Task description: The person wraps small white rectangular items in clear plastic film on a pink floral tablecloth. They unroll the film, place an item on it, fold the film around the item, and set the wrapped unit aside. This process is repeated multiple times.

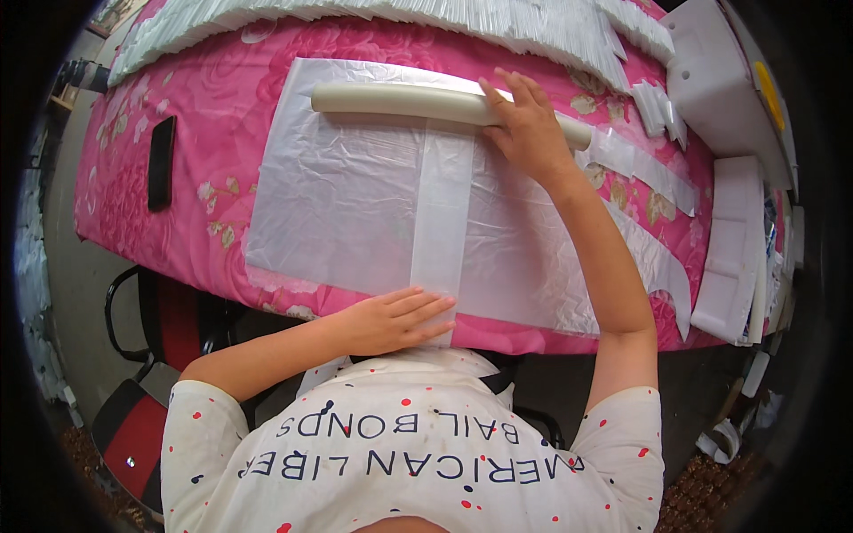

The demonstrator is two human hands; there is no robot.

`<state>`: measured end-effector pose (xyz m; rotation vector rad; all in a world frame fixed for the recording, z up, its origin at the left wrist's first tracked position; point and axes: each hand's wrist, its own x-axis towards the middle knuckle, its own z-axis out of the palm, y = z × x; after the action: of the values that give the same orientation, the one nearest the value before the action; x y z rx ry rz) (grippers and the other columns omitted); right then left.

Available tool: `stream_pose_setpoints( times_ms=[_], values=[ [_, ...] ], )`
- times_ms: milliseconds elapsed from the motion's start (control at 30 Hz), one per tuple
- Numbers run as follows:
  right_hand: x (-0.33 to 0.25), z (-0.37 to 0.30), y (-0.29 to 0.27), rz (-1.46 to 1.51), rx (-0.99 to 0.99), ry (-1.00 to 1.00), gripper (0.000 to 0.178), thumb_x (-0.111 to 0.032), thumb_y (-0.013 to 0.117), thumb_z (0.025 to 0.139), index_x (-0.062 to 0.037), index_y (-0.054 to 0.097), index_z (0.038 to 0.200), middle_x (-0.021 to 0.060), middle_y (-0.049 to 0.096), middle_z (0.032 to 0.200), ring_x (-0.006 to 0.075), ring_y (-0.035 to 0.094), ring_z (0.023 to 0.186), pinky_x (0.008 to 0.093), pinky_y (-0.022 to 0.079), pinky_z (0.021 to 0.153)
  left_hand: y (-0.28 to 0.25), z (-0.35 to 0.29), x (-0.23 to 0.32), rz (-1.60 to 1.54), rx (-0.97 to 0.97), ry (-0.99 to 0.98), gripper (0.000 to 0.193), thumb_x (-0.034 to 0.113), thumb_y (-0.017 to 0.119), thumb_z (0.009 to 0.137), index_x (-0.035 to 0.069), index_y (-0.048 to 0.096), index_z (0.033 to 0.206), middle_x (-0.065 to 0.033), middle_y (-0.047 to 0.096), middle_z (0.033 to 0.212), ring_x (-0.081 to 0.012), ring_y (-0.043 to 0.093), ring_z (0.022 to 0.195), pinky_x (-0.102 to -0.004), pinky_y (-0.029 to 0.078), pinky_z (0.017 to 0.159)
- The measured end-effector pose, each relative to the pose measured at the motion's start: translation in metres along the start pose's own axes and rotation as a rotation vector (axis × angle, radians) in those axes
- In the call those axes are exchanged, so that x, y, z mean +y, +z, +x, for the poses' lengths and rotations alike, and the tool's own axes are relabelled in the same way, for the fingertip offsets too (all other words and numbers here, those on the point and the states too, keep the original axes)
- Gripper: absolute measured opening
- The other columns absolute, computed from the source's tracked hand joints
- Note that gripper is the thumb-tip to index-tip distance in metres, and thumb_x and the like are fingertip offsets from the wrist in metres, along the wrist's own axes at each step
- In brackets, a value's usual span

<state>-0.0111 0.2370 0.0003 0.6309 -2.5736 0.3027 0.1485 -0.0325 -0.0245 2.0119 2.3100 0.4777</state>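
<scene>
A long cream tube (400,100) lies crosswise over a sheet of thin, clear white plastic (329,195) on the table. My right hand (533,133) is laid over the tube right of its middle, fingers across the top and thumb on the near side. From under the tube a narrow translucent strip (442,204) runs straight toward me over the sheet. Flat on the strip's near end, at the table's front edge, rests my left hand (395,320), fingers stretched out and holding nothing. Another clear strip (644,169) trails from the tube's right end.
Pink floral cloth (222,115) covers the table. Rows of stacked white packets (400,13) line the far edge, with a small bundle (657,111) at right. A black phone (162,164) lies left. White foam boxes (729,249) stand right; red-black chairs (133,435) are lower left.
</scene>
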Motion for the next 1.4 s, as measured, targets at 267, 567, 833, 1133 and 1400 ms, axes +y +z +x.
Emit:
stream_pose_setpoints(
  times_ms=[267,567,833,1133,1400],
  values=[
    [-0.099,-0.089,-0.046,0.559,-0.509,-0.224,0.047,-0.002,0.058,0.066,-0.0026,0.055,0.112,0.0135,0.052,0.118,0.0301,0.049,0.109,0.0381,0.041,0.093,-0.011,-0.016,-0.013,-0.311,0.254,0.044,0.030,0.011,0.053,0.079,0.002,0.058,0.108,-0.0114,0.056,0.115,-0.0253,0.056,0.101,-0.0344,0.047,0.089],
    [-0.115,-0.112,-0.027,0.475,-0.243,-0.082,0.032,-0.005,0.057,0.070,-0.0041,0.060,0.102,0.0090,0.057,0.109,0.0260,0.054,0.101,0.0352,0.046,0.084,-0.022,0.003,-0.031,-0.217,0.197,-0.290,0.066,0.023,0.068,0.065,-0.001,0.046,0.123,-0.0156,0.053,0.121,-0.0305,0.052,0.111,-0.0408,0.041,0.096],
    [-0.103,-0.100,-0.036,0.703,-0.233,0.262,0.019,-0.008,0.061,0.074,-0.0066,0.067,0.092,0.0081,0.063,0.076,0.0219,0.061,0.069,0.0332,0.049,0.064,-0.020,0.015,-0.034,-0.577,0.350,-0.619,0.059,0.022,0.060,0.077,-0.003,0.042,0.127,-0.0156,0.060,0.105,-0.0337,0.058,0.094,-0.0384,0.045,0.085],
    [-0.082,-0.059,-0.030,1.013,-0.739,1.039,0.023,-0.018,0.060,0.082,0.0043,0.064,0.080,0.0074,0.062,0.063,0.0124,0.062,0.055,0.0245,0.046,0.051,-0.018,0.035,-0.034,-0.194,0.404,-0.522,0.048,0.009,0.063,0.075,-0.002,0.048,0.119,-0.0170,0.051,0.118,-0.0317,0.049,0.108,-0.0377,0.042,0.090],
    [-0.101,-0.070,-0.036,0.217,-0.292,0.301,0.035,-0.013,0.064,0.072,0.0014,0.059,0.103,0.0140,0.058,0.108,0.0242,0.056,0.101,0.0345,0.048,0.079,-0.006,0.040,-0.045,-0.164,0.384,-0.513,0.043,0.003,0.063,0.071,-0.003,0.053,0.112,-0.0147,0.054,0.112,-0.0298,0.053,0.101,-0.0369,0.045,0.087]
  ],
)
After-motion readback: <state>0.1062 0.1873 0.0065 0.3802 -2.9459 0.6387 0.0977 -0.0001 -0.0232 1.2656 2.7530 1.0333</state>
